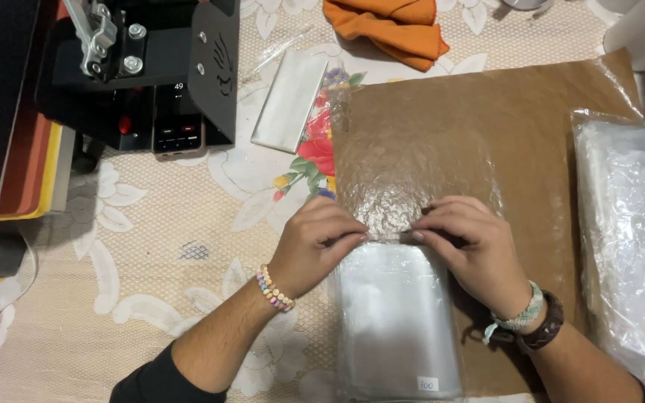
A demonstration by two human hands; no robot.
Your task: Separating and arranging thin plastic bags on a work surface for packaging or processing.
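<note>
Your left hand (pixel 315 242) and right hand (pixel 468 246) meet at the top edge of a stack of clear plastic bags (pixel 397 321), which lies flat on a sheet of brown paper (pixel 472 127) near the front of the tabletop (pixel 158 246). The fingers (pixel 349 237) of your left hand are drawn together, pinching the plastic at the stack's upper rim; those of your right hand are likewise closed on the same edge, the two sets of fingertips almost touching. Just beyond your knuckles, crinkled clear film (pixel 386 194) spreads over the brown paper. A beaded bracelet (pixel 275 289) circles your left wrist; a woven band (pixel 520 317) and a dark strap sit on your right.

To the right, a larger heap of clear plastic (pixel 628 231) rests partly over the paper's edge. At upper left stands a black heat press (pixel 151 67), with a small flat silvery packet (pixel 289 101) lying just beside it on the floral lace tablecloth. An orange cloth (pixel 386 26) is bunched at the far edge, well apart from your hands.
</note>
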